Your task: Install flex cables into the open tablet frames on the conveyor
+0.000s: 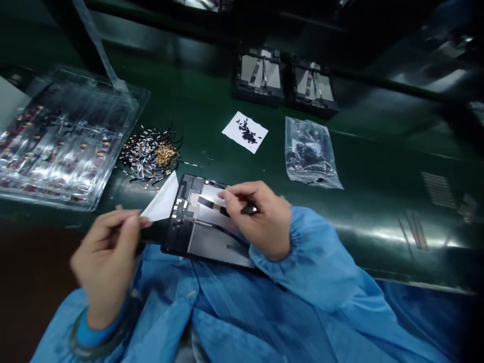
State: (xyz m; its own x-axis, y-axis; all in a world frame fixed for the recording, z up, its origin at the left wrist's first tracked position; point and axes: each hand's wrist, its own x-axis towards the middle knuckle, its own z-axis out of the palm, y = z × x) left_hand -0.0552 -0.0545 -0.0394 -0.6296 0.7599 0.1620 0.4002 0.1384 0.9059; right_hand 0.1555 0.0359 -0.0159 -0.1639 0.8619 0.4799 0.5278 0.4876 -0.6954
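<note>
My left hand (109, 257) pinches the corner of a thin white sheet (163, 201), cloth or paper, lifted at the left end of an opened tablet (219, 242). The tablet lies at the front edge of the bench with its inner side up, showing grey plates, flat cables and a dark frame. Over its upper middle is my right hand (260, 217), fingers curled and thumb near a flat cable (215, 205). A small dark object with a shiny end (249, 209) shows inside these fingers; its kind is hidden.
Clear plastic trays (68, 146) with small parts stand at left. Beside them is a pile of small flex cables (151, 154). Farther back lie a white paper (234, 128) with black bits, a clear bag (312, 154), and two stacks of similar panels (260, 75) (313, 88).
</note>
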